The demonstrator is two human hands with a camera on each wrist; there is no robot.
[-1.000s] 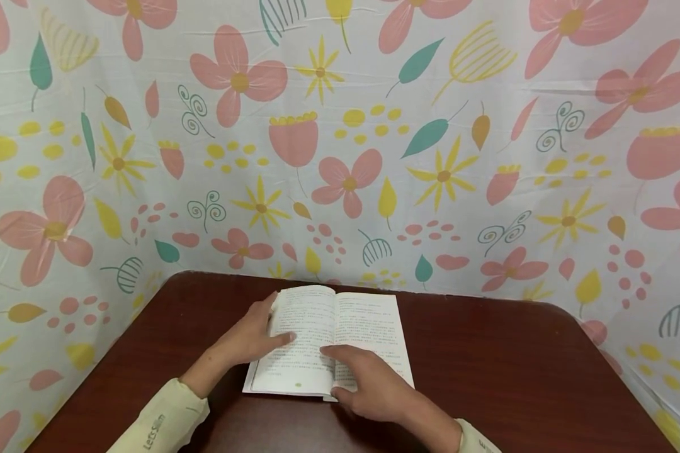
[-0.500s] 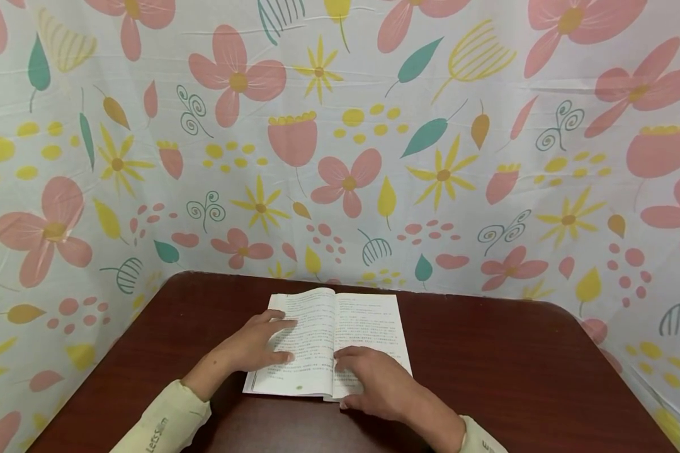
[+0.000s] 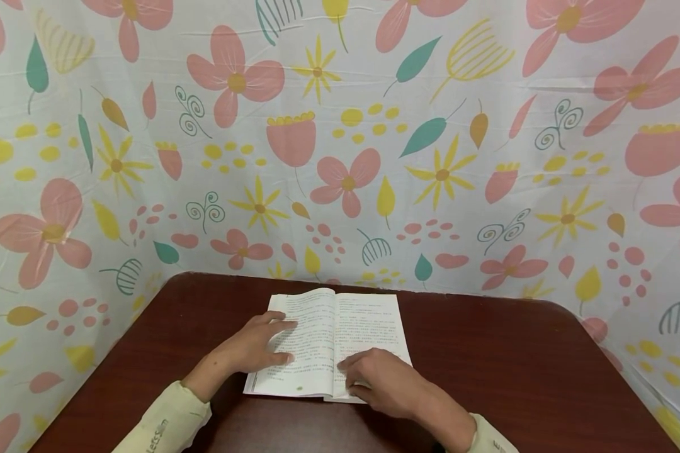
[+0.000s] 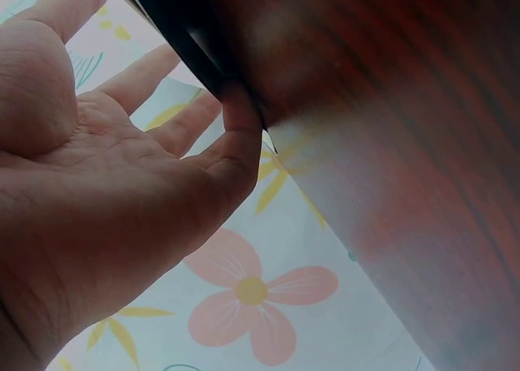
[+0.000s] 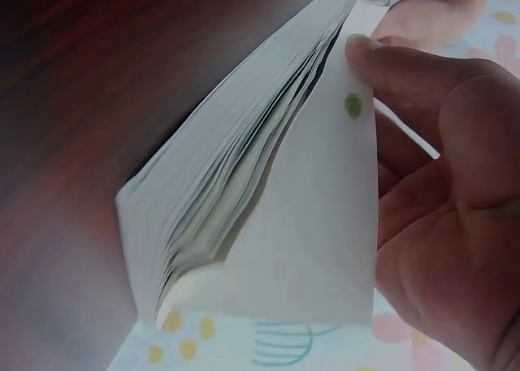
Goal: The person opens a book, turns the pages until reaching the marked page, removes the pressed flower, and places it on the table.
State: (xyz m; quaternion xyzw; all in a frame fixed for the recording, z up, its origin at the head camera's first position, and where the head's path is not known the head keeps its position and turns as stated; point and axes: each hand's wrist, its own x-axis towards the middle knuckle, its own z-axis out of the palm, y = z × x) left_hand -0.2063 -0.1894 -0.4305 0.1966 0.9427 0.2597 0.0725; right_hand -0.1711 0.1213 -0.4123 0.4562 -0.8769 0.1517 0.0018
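Note:
A printed book (image 3: pixel 306 340) lies spread on the dark wooden table, lines of text on both pages. My left hand (image 3: pixel 255 346) rests on the left page with its fingers apart. In the left wrist view that hand (image 4: pixel 122 176) shows its little finger against the book's dark edge. Over the lower part of the right page (image 3: pixel 368 314), my right hand (image 3: pixel 388 384) has its fingers bent. The right wrist view shows the right hand (image 5: pixel 463 144) pinching a page (image 5: pixel 309 225), thumb on its face near a green oval mark and fingers behind.
The table (image 3: pixel 487 365) spreads out on both sides of the book. Behind and beside it hangs a white cloth (image 3: pixel 351 126) printed with pink flowers and leaves. Light sleeves (image 3: pixel 164 418) cover both forearms.
My left hand has moved off the book's upper left edge onto the left page. My right hand has shifted right from the middle fold, its fingers bending more over the right page.

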